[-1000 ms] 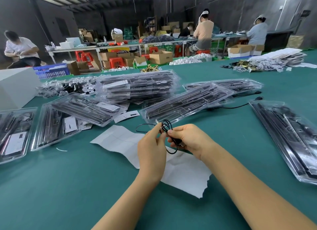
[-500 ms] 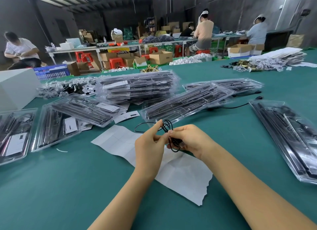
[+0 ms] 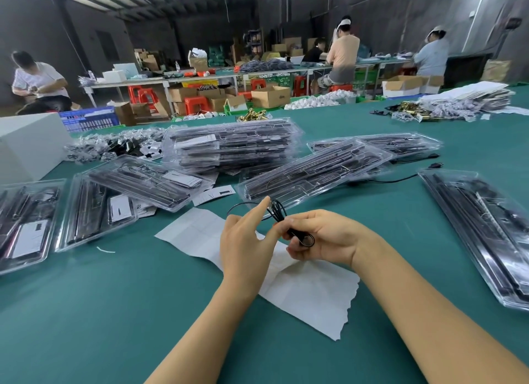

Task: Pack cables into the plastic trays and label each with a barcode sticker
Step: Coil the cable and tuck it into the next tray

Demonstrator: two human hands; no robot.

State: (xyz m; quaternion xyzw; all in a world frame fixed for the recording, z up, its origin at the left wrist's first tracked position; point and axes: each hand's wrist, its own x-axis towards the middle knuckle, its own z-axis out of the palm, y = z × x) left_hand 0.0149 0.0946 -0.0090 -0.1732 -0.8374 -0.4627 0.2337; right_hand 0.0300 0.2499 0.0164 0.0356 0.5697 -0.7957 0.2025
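Observation:
A thin black cable (image 3: pixel 277 212) is coiled into small loops, and my right hand (image 3: pixel 326 237) grips the bundle with curled fingers just above a white backing sheet (image 3: pixel 309 289). Beside it my left hand (image 3: pixel 246 240) has its index finger raised straight against the loops, thumb stretched toward the right hand. One loose strand arcs left behind that finger. Clear plastic trays with black parts lie around: one tilted tray (image 3: pixel 315 169) just beyond my hands, a stack (image 3: pixel 234 146) behind it, a long tray (image 3: pixel 483 229) at the right. A barcode label (image 3: pixel 213 195) lies loose.
More filled trays (image 3: pixel 94 212) sit at the left, near a white box (image 3: pixel 28 143) and a pile of bagged parts (image 3: pixel 108 146). Another black cable (image 3: pixel 400 179) trails across the green table. Several people work at benches far behind.
My left index finger has lifted off its pinch on the cable and now points up. The right hand has turned slightly, keeping the coil. The paper sheet lies unmoved.

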